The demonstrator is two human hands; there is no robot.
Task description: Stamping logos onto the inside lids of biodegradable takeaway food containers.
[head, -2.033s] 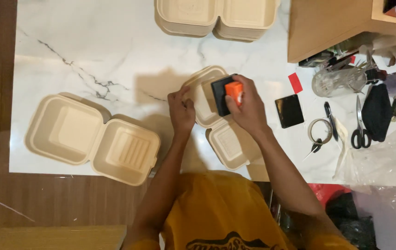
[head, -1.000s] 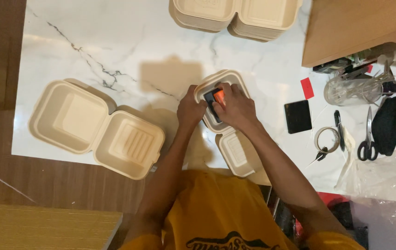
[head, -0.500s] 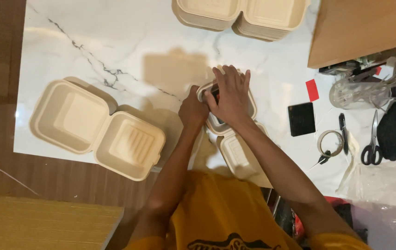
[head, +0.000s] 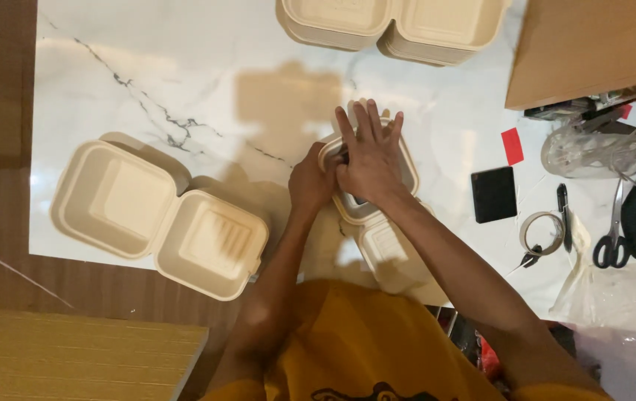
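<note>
The orange-and-black object seen earlier is now almost hidden: the right hand [head: 368, 160] has flattened, fingers spread, over the open beige clamshell box [head: 374, 215] mid-table, only a dark sliver showing beneath. The left hand [head: 312, 180] curls on that box's left rim. Nearer left lies another open clamshell [head: 158, 218]. To the right sit a black square pad [head: 493, 194], tape roll [head: 542, 232] and scissors [head: 613, 230]; a red tag [head: 512, 145] beyond. Farthest, stacked clamshells [head: 392, 22].
</note>
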